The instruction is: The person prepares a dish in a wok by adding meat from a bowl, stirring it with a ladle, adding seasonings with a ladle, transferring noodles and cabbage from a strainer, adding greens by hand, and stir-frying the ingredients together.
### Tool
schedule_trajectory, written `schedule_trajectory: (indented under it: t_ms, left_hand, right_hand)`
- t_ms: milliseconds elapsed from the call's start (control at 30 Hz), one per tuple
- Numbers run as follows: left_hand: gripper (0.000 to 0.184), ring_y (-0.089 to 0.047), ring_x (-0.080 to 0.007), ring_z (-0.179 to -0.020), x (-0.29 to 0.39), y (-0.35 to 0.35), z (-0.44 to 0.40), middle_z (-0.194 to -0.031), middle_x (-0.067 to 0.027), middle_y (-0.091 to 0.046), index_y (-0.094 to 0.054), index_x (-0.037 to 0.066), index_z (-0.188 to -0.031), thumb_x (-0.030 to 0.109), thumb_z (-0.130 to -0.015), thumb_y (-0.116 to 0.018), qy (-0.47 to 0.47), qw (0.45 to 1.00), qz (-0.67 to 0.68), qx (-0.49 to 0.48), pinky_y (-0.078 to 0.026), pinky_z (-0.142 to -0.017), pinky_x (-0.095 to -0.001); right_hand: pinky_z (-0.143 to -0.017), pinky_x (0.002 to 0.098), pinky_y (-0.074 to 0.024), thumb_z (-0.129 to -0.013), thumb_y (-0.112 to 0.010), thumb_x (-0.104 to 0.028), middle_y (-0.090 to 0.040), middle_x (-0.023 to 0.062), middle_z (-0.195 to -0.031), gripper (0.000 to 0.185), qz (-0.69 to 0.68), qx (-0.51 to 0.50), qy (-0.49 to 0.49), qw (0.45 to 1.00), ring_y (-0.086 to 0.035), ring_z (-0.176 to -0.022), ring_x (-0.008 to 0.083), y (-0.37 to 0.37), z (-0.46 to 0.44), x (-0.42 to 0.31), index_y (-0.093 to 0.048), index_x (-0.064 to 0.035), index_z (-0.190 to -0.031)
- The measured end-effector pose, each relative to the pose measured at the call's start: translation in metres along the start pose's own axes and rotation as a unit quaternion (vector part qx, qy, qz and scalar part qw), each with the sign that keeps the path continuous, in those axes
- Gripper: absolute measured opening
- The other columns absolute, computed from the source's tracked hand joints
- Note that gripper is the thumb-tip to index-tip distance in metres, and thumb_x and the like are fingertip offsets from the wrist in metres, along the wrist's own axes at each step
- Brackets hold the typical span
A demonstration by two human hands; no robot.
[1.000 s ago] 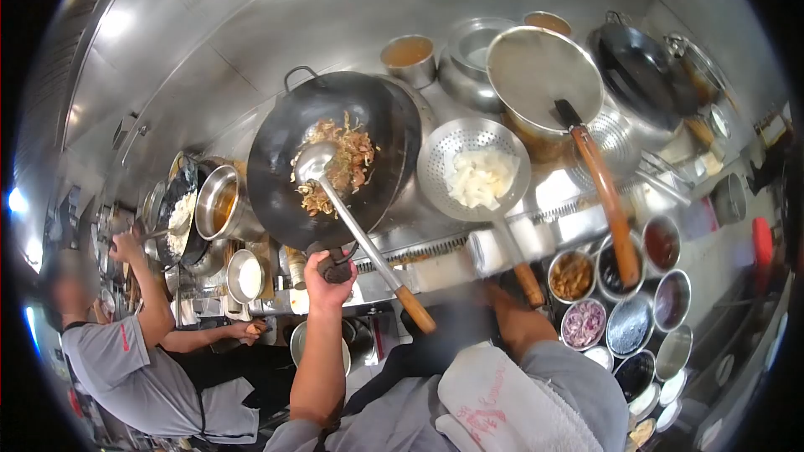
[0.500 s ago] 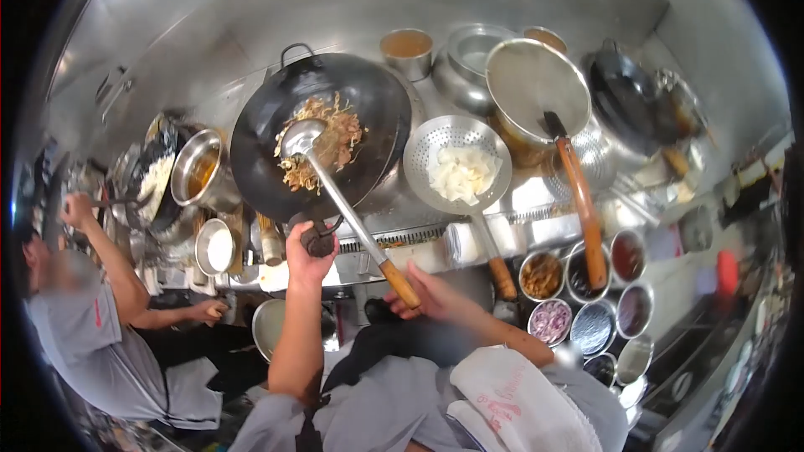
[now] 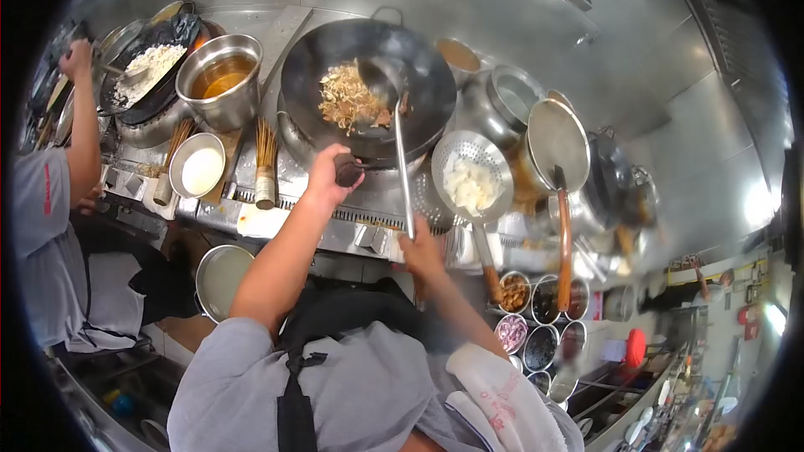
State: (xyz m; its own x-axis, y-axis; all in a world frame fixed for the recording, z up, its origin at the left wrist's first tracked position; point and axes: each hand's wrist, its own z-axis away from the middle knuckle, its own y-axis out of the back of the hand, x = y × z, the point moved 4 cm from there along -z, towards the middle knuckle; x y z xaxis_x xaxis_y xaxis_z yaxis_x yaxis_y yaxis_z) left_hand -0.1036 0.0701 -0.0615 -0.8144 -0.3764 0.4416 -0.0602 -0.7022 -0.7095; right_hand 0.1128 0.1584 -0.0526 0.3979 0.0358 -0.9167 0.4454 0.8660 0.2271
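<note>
My left hand (image 3: pixel 333 174) is closed round the dark, thick handle (image 3: pixel 348 170) of a big black wok (image 3: pixel 314 54). Shredded brown and pale food (image 3: pixel 347 94) lies in the wok, mostly left of the middle. In my right hand (image 3: pixel 421 253) is a long-handled metal ladle (image 3: pixel 401 163), gripped near its lower end. The ladle's bowl is inside the wok, right beside the food. Just right of the wok, a perforated strainer (image 3: pixel 448 155) with a wooden handle holds pale white slices (image 3: pixel 471 184).
A pot of amber liquid (image 3: pixel 255 54), bamboo brushes (image 3: pixel 265 188) and a bowl of white stuff (image 3: pixel 203 169) stand left. A fine sieve (image 3: pixel 559 130) and several ingredient tubs (image 3: pixel 512 333) are on the right. Far left, a co-worker's arm (image 3: pixel 82 130) works over another wok (image 3: pixel 163 100).
The view has swung, so the wok appears further right and higher. My right hand, earlier with fingers loosely apart at the ladle handle, now grips it. The ladle's bowl has shifted rightward within the wok.
</note>
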Motion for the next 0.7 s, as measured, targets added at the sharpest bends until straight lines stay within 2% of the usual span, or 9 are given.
schedule_trajectory:
  t_ms: [67, 233, 300, 367, 433, 467, 533, 600, 700]
  left_hand:
    - [0.015, -0.059, -0.0222, -0.070, 0.001, 0.002, -0.010, -0.078, -0.0086, -0.059, -0.055, 0.012, -0.083, 0.021, -0.074, -0.062, -0.011, 1.000, 0.006, -0.005, -0.052, -0.064, -0.0401]
    - [0.014, -0.059, -0.0210, -0.067, 0.005, 0.002, -0.010, -0.075, -0.0068, -0.059, -0.055, 0.013, -0.083, 0.021, -0.074, -0.062, 0.010, 1.000, 0.011, -0.003, -0.051, -0.063, -0.0392]
    - [0.015, -0.059, -0.0209, -0.067, 0.003, 0.002, -0.011, -0.076, -0.0067, -0.059, -0.055, 0.013, -0.084, 0.021, -0.074, -0.062, 0.025, 1.000, 0.007, -0.009, -0.051, -0.063, -0.0392]
    - [0.016, -0.058, -0.0210, -0.067, 0.003, 0.000, -0.009, -0.076, -0.0064, -0.059, -0.055, 0.014, -0.087, 0.021, -0.074, -0.061, 0.022, 1.000, 0.002, -0.012, -0.051, -0.064, -0.0395]
    - [0.019, -0.059, -0.0213, -0.067, 0.002, 0.003, -0.012, -0.076, -0.0064, -0.059, -0.054, 0.013, -0.088, 0.024, -0.075, -0.060, 0.018, 1.000, -0.007, -0.021, -0.051, -0.064, -0.0393]
    - [0.020, -0.059, -0.0215, -0.068, 0.002, 0.002, -0.011, -0.076, -0.0062, -0.059, -0.055, 0.013, -0.089, 0.027, -0.075, -0.060, 0.044, 0.999, 0.011, -0.021, -0.050, -0.066, -0.0408]
    - [0.028, -0.059, -0.0245, -0.073, 0.012, -0.001, -0.004, -0.078, -0.0060, -0.059, -0.055, 0.014, -0.093, 0.034, -0.074, -0.060, 0.089, 0.994, 0.035, -0.050, -0.048, -0.074, -0.0476]
    - [0.030, -0.059, -0.0262, -0.075, 0.016, -0.009, 0.004, -0.081, -0.0068, -0.059, -0.055, 0.013, -0.094, 0.034, -0.074, -0.061, 0.082, 0.996, 0.001, -0.027, -0.047, -0.077, -0.0502]
    - [0.031, -0.059, -0.0302, -0.080, 0.010, -0.002, -0.008, -0.089, -0.0096, -0.058, -0.056, 0.011, -0.096, 0.031, -0.073, -0.063, 0.071, 0.996, -0.046, 0.025, -0.046, -0.079, -0.0531]
  right_hand:
    - [-0.039, 0.0275, -0.0373, -0.085, -0.053, -0.007, -0.052, 0.0083, -0.080, 0.060, 0.002, 0.059, 0.037, 0.998, -0.046, -0.046, 0.0118, -0.006, -0.010, 0.020, -0.027, -0.0069, -0.139]
    - [-0.039, 0.0277, -0.0393, -0.085, -0.050, -0.005, -0.054, 0.0123, -0.089, 0.058, 0.021, 0.172, 0.058, 0.983, -0.046, -0.047, 0.0124, 0.026, -0.034, -0.041, -0.027, -0.0062, -0.138]
    - [-0.037, 0.0284, -0.0401, -0.085, -0.049, -0.005, -0.053, 0.0115, -0.087, 0.058, -0.029, 0.125, 0.105, 0.986, -0.046, -0.046, 0.0124, 0.034, -0.077, -0.057, -0.026, -0.0094, -0.139]
    - [-0.036, 0.0298, -0.0397, -0.086, -0.050, -0.006, -0.052, 0.0090, -0.080, 0.059, 0.050, 0.117, 0.088, 0.988, -0.046, -0.046, 0.0122, 0.012, -0.092, -0.118, -0.026, -0.0121, -0.139]
    - [-0.042, 0.0272, -0.0389, -0.088, -0.050, -0.009, -0.051, 0.0034, -0.079, 0.055, -0.015, 0.062, -0.002, 0.998, -0.045, -0.052, 0.0089, -0.012, -0.109, -0.123, -0.029, -0.0188, -0.138]
    - [-0.042, 0.0272, -0.0389, -0.088, -0.050, -0.009, -0.051, 0.0034, -0.079, 0.055, -0.020, 0.064, -0.004, 0.998, -0.045, -0.052, 0.0089, -0.022, -0.103, -0.120, -0.029, -0.0188, -0.138]
    - [-0.040, 0.0267, -0.0383, -0.087, -0.052, -0.009, -0.050, 0.0033, -0.076, 0.059, -0.049, -0.036, -0.027, 0.998, -0.043, -0.047, 0.0090, -0.042, -0.087, -0.115, -0.027, -0.0194, -0.140]
    - [-0.051, 0.0315, -0.0497, -0.083, -0.055, -0.005, -0.059, 0.0080, -0.080, 0.066, 0.039, -0.085, -0.011, 0.996, -0.056, -0.057, 0.0180, -0.033, -0.056, -0.100, -0.025, -0.0123, -0.142]
    - [-0.079, 0.0397, -0.0482, -0.082, -0.054, -0.004, -0.064, 0.0154, -0.099, 0.064, 0.217, -0.078, 0.156, 0.960, -0.061, -0.089, 0.0328, 0.027, -0.008, -0.067, -0.028, -0.0112, -0.141]
